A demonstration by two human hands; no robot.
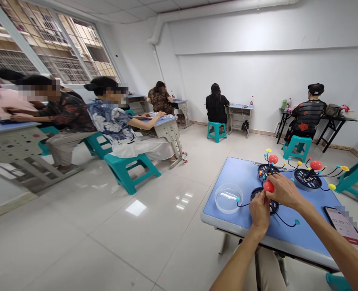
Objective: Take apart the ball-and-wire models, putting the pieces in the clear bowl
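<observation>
My right hand (pixel 283 191) pinches a red ball (pixel 269 186) at its fingertips, above the blue table (pixel 306 226). My left hand (pixel 259 212) grips the edge of a black round disc (pixel 272 206) with thin black wires and small coloured beads. Two similar discs sit just beyond, one (pixel 265 169) near a second red ball (pixel 273 159), the other (pixel 308 180) near a third red ball (pixel 316 165). A clear round plastic dish (pixel 228 198) lies left of my hands.
A smartphone (pixel 347 230) showing a timer lies at the table's right edge. A teal stool (pixel 356 178) stands beyond the table. Several people sit at desks along the walls, and the tiled floor spreads to the left.
</observation>
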